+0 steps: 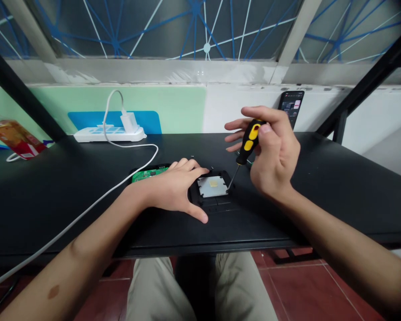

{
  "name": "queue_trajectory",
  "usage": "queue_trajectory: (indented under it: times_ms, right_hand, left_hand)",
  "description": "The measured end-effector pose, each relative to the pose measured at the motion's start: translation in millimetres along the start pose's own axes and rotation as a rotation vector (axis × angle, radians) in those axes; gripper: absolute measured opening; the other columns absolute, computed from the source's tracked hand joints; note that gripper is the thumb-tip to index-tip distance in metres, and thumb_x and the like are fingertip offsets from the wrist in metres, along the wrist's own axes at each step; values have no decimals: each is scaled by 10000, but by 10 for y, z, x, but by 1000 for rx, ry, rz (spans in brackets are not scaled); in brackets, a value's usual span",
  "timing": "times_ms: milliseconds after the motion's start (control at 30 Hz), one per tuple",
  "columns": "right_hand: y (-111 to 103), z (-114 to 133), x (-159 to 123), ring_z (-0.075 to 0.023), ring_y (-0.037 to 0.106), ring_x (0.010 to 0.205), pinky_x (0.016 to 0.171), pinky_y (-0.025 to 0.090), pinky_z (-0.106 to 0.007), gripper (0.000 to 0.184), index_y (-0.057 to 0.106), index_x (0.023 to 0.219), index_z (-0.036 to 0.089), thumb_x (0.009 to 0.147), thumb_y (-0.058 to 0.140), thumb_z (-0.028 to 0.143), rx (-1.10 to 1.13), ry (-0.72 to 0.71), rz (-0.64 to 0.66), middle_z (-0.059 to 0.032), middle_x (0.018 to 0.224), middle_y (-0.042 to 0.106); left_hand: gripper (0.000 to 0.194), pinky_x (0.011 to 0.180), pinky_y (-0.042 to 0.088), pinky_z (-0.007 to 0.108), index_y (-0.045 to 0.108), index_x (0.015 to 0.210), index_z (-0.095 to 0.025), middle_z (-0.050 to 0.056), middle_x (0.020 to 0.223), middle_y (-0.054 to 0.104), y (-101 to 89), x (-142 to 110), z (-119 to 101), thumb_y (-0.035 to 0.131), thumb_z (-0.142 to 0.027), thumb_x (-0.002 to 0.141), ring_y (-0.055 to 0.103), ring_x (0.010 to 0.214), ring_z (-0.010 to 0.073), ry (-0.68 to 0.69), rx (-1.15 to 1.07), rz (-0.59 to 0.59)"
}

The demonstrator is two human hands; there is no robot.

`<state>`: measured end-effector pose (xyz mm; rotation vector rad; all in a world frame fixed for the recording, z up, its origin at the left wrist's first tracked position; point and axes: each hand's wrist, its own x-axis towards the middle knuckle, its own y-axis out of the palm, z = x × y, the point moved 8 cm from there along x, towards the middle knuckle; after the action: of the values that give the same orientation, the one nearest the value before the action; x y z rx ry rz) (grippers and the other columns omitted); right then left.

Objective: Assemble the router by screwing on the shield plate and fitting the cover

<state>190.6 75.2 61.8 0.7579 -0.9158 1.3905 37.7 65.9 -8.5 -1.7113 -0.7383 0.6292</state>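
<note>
A black device casing (196,196) lies on the dark table, with a silvery metal plate (207,189) set in its right part. On that plate sits a small yellowish square (214,183). At the left end of the casing a green circuit board (143,174) shows, partly covered by my hand. My left hand (177,185) lies over the casing with its fingers spread. In my right hand (270,147) is a black and yellow screwdriver (250,140), tilted, its tip at the right lower corner of the plate. Whether it sits in a screw is too small to tell.
A white power strip (100,134) with a plugged-in charger (129,121) stands at the back left. The charger's white cable (87,209) runs across the table beneath my left forearm's side. A drink bottle (18,136) leans at far left; a phone (292,107) leans against the wall.
</note>
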Motion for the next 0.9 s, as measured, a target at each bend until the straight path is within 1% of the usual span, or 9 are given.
queue_trajectory:
  times_ms: [100,267,333,400,533,600,667,767,900]
  right_hand:
    - [2,-6,0,-150,706,758,569,611,-295,282,620,1179,334,1046,389,425,-11,-20,6,-14,1042,691]
    - [-52,67,19,-155,677,766,535,603,-285,200,667,1101,310,925,659,405,-121,-139,-45,-27,1048,619]
    - [-53,68,23,-158,680,761,553,604,-293,197,657,1129,317,947,630,387,-113,-128,-46,-25,1008,640]
    - [-39,36,22,-146,683,720,556,601,-293,201,635,1169,319,1002,534,369,-58,-71,-34,-18,974,672]
    - [-24,-12,6,-157,710,730,568,610,-313,263,613,1165,298,1053,384,364,23,1,-29,-19,984,706]
    - [-20,-15,7,-158,713,747,564,613,-312,248,616,1147,292,1043,410,383,12,-2,-25,-19,1016,687]
    - [-29,12,12,-139,693,724,548,605,-293,183,640,1106,288,986,554,396,-34,-45,-34,-13,1039,649]
    - [-50,61,15,-113,649,661,530,587,-270,191,664,1064,295,895,704,375,-89,-114,-65,-5,1007,627]
    - [-56,24,12,-117,656,583,496,568,-270,187,624,1139,306,996,542,396,-8,-67,-80,10,869,675]
  left_hand:
    - [1059,1079,350,450,387,1511,-203,137,1378,483,-5,0,3,697,-805,696,421,1249,348,-10,3,7]
    - [1083,1082,350,468,375,1519,-209,150,1403,474,1,-8,2,696,-816,682,410,1274,367,-20,19,5]
    - [1083,1088,346,468,374,1521,-207,150,1415,468,4,-7,-4,696,-814,684,404,1283,368,-17,21,5]
    - [1072,1093,342,459,376,1519,-206,143,1409,474,6,-4,-8,709,-796,689,405,1281,360,-16,16,10]
    - [1062,1077,357,446,387,1513,-199,136,1385,488,1,4,-8,710,-791,693,423,1250,349,-15,6,13]
    - [1080,1075,358,450,388,1514,-194,141,1389,485,-8,5,-11,712,-800,682,424,1247,351,-12,9,4]
    - [1082,1079,353,460,383,1517,-208,143,1394,482,-9,3,-8,717,-799,675,423,1253,356,-18,11,4]
    - [1066,1079,352,465,377,1517,-232,141,1403,478,-3,-1,0,720,-793,678,420,1266,362,-27,16,9]
    - [1083,1075,355,449,379,1513,-212,138,1391,484,2,-2,9,707,-813,674,422,1259,358,-13,22,-1]
